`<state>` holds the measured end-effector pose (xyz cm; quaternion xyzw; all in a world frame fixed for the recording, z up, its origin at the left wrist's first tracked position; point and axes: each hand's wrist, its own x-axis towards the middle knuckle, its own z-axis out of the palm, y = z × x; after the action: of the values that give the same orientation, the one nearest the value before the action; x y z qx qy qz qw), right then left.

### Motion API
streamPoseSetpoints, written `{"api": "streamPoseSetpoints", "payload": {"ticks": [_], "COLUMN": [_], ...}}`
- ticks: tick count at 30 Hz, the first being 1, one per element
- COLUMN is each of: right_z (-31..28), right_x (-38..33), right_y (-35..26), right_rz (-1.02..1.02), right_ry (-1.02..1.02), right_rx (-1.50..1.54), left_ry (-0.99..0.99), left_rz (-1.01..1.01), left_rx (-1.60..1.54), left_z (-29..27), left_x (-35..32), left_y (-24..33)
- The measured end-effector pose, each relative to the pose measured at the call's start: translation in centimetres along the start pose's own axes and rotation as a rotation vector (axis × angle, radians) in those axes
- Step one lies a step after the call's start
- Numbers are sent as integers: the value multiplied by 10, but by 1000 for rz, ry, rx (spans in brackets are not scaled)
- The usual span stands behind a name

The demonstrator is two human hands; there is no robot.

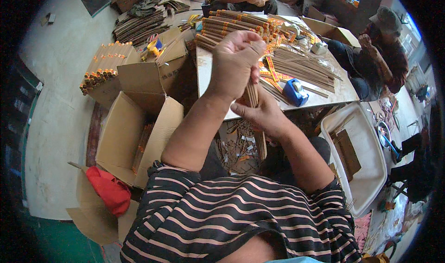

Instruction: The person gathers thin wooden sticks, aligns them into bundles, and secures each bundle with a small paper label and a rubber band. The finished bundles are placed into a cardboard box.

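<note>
Left hand [235, 61] fingers curled shut around top of thin brown stick bundle [253, 95]. Right hand [260, 114] fingers clamped on same bundle lower down; bundle upright between both fists. Beyond fingers: white bench [340, 94], blue tape dispenser [295, 92].

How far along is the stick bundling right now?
Done: wrapped bundles are stacked at the table's far end. In hand: the left hand and right hand grip one bunch of sticks. Left: loose sticks lie spread across the table.
</note>
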<state>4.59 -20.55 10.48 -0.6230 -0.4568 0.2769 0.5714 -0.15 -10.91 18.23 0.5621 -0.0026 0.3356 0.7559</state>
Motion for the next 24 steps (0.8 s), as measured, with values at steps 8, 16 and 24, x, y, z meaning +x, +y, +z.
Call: {"api": "streamPoseSetpoints", "payload": {"ticks": [8, 16, 24], "right_z": [1, 6, 9], "right_x": [-5, 10, 54], "right_y": [-30, -29, -8], "right_rz": [15, -405, -126], "right_ry": [107, 166, 84], "right_rx": [32, -100, 131], "left_ry": [-172, 66, 14], "left_rz": [12, 326, 312], "left_rx": [-270, 375, 396], "left_z": [-2, 16, -19], "left_x": [-8, -25, 18], "left_y": [9, 11, -12]}}
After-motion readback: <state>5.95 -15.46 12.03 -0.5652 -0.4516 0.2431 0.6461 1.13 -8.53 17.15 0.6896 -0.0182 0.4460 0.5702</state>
